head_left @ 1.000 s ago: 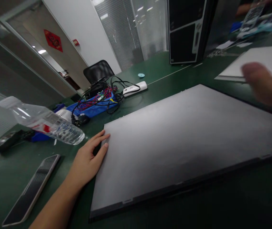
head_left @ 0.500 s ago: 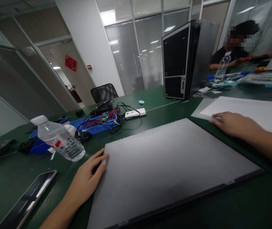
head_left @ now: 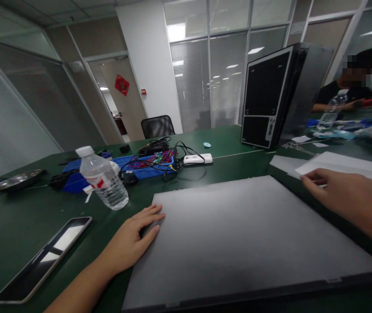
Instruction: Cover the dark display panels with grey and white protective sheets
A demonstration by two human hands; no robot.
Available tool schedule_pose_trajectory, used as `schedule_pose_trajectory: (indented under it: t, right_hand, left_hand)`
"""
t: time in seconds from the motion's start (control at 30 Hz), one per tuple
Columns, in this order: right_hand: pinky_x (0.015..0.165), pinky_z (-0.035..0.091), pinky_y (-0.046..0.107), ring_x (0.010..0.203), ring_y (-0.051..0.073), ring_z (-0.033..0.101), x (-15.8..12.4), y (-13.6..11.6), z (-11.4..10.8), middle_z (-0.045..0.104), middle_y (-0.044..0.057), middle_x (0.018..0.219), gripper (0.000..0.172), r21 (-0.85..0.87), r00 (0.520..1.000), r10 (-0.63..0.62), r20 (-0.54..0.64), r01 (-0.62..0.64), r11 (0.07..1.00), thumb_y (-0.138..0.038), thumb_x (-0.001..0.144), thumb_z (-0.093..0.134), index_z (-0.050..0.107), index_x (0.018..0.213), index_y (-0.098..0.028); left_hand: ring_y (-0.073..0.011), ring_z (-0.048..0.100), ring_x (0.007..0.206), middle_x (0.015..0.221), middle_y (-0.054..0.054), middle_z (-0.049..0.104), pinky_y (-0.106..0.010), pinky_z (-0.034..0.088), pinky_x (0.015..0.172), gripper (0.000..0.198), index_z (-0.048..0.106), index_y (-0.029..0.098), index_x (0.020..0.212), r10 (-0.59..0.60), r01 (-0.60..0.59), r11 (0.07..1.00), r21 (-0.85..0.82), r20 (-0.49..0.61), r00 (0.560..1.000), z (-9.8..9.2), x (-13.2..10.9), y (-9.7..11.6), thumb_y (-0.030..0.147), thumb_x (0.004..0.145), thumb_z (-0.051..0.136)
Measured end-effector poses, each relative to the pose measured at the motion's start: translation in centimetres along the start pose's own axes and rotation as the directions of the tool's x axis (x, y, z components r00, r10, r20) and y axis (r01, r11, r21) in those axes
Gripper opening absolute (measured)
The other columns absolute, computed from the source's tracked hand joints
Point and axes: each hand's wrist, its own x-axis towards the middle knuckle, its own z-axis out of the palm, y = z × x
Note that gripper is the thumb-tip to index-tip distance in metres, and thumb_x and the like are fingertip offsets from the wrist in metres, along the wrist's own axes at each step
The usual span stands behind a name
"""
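A large flat grey panel with a thin dark border lies on the green table before me. My left hand rests on its left edge, fingers stretched out and the tips on the grey surface. Beyond the panel's right side, my right hand pinches the near left edge of a white sheet between thumb and fingers. A second, more translucent sheet sticks out from under it at the left. My right hand covers part of the white sheet.
Left of the panel are a phone and a tilted water bottle. Behind stand a blue tray of tangled wires, a white device with a cable, and a tall black computer case. A person sits at the far right.
The view has swung left, so everything sits further right. My left fingertips reach slightly further onto the panel. My right hand stays at the sheet's edge, its back more raised.
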Motion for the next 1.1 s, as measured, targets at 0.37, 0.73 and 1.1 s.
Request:
schedule_pose_trajectory:
  t: [0.37,0.73,1.1]
  right_hand:
    - [0.059,0.059,0.03,0.067,0.018,0.075,-7.6,-11.3,-5.0,0.079,-0.001,0.086,0.024,0.179,0.58,-0.73,-0.363,0.812,0.556,-0.035,0.1,0.052,0.075,0.098,-0.028]
    - [0.06,0.063,0.041,0.075,0.029,0.078,-2.7,-4.9,-1.5,0.081,0.006,0.103,0.037,0.283,0.888,-0.431,-0.159,0.459,0.842,-0.054,0.098,0.054,0.081,0.103,-0.029]
    - [0.092,0.063,0.055,0.104,0.033,0.076,-3.5,-5.9,-0.6,0.079,0.007,0.119,0.044,0.384,0.857,-0.513,0.053,0.457,0.802,-0.058,0.099,0.051,0.081,0.117,-0.03]
  left_hand:
    - [-0.0318,0.052,0.147,0.154,-0.006,0.06,-0.058,0.041,0.122,0.039,0.075,0.032,0.131,-0.01,0.009,1.0,-0.02,-0.069,0.998,-0.6,-1.0,-0.8,0.042,0.097,0.059]
    - [-0.0328,0.055,0.145,0.153,-0.009,0.061,-0.065,0.032,0.125,0.042,0.075,0.029,0.131,-0.039,0.041,0.999,0.031,-0.057,0.998,-0.7,-0.7,-0.7,0.044,0.096,0.058]
    - [-0.033,0.061,0.139,0.143,-0.007,0.069,-0.063,0.041,0.12,0.036,0.081,0.031,0.12,-0.058,0.061,0.998,0.02,-0.1,0.993,-1.1,-1.0,-0.5,0.042,0.096,0.056]
